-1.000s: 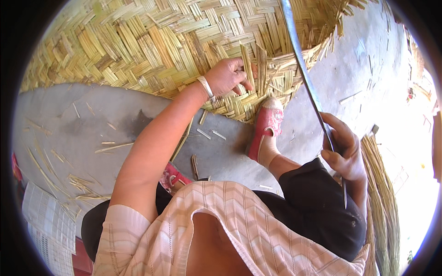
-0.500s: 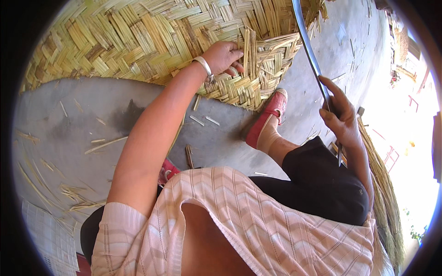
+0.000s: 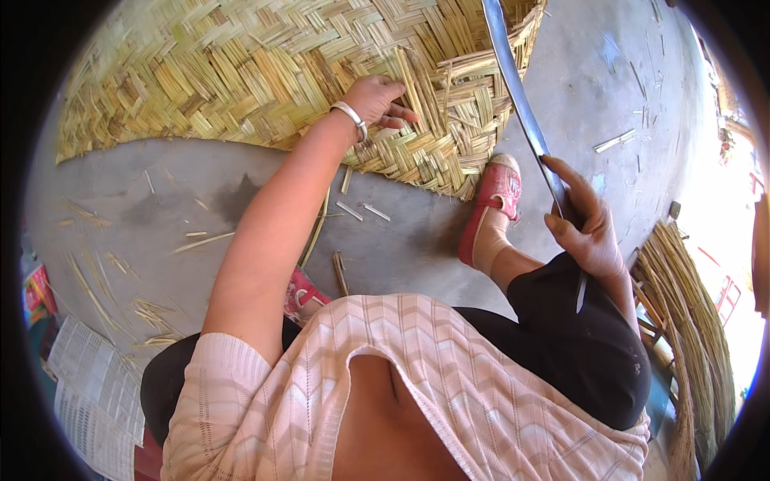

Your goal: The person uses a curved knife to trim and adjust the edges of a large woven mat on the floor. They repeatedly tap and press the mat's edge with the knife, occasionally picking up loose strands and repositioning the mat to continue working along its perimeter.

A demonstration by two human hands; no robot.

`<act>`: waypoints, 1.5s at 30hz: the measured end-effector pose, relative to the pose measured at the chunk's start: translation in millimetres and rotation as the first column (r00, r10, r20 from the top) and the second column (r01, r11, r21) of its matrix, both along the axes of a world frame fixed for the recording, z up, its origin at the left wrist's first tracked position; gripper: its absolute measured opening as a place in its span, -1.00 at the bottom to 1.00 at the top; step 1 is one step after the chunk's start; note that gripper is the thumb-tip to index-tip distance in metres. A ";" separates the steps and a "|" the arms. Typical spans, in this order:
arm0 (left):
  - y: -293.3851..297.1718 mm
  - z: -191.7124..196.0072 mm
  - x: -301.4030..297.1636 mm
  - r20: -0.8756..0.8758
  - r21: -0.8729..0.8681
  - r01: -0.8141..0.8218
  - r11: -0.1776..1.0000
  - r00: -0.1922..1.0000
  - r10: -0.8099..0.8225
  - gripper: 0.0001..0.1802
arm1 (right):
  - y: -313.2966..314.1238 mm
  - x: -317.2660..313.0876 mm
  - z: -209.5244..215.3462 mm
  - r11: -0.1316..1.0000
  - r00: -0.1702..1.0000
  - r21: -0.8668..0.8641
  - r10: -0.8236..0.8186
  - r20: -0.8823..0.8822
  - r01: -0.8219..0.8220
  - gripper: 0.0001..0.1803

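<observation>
A large woven straw mat point(image 3: 241, 72) lies on the grey concrete floor ahead of me. My left hand point(image 3: 378, 100), with a silver bangle on its wrist, reaches out and pinches an upright loose strip point(image 3: 411, 84) at the mat's near edge. My right hand point(image 3: 589, 228) is closed around a long thin grey blade-like strip point(image 3: 517, 96) that runs up and away past the top of the view. My feet in red shoes point(image 3: 493, 204) rest on the floor by the mat's edge.
Cut straw bits point(image 3: 365, 210) litter the concrete floor point(image 3: 152, 216). A bundle of long straw stalks point(image 3: 690, 321) lies at the right. Printed paper sheets point(image 3: 88, 385) lie at the lower left.
My left hand has shifted along the mat's edge and now grips an upright strip. My right hand has kept its hold on the long blade, which sits slightly lower and more to the right in view.
</observation>
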State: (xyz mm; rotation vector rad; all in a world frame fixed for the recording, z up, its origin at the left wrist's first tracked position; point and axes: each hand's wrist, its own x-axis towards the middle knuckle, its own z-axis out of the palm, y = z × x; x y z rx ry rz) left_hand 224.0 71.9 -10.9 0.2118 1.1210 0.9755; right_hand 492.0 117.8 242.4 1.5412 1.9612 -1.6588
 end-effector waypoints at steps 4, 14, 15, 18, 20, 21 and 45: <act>-7.2 10.6 15.7 -0.268 -0.002 -0.103 0.995 0.958 0.098 -0.69 | -0.8 18.7 -7.3 0.998 0.997 -0.007 0.067 0.029 -0.067 -0.25; -6.9 19.7 45.7 -0.565 0.039 -0.384 0.922 0.753 0.337 -0.67 | 23.6 35.2 -29.3 0.935 0.971 -0.262 0.217 -0.104 -0.237 -0.34; -4.4 19.9 44.2 -0.566 0.012 -0.342 0.940 0.772 0.289 -0.70 | 27.1 35.7 -32.1 0.914 0.966 -0.320 0.214 -0.142 -0.250 -0.32; 0.7 20.0 37.2 -0.522 -0.040 -0.257 0.966 0.830 0.199 -0.68 | 41.3 34.4 -41.3 0.807 0.952 -0.513 0.197 -0.235 -0.293 -0.31; 1.6 19.0 35.9 -0.608 -0.053 -0.231 0.972 0.779 0.152 -0.67 | 49.8 29.5 -50.3 0.764 0.939 -0.554 0.205 -0.278 -0.331 -0.34; 2.6 18.1 34.6 -0.644 -0.055 -0.216 0.975 0.754 0.130 -0.67 | 55.2 25.5 -56.0 0.746 0.924 -0.555 0.230 -0.306 -0.369 -0.35; 3.7 29.6 48.9 -0.360 -0.253 -0.600 0.759 0.787 0.502 -0.67 | 68.4 -24.9 -138.9 0.634 0.659 0.181 0.724 0.203 -0.752 -0.36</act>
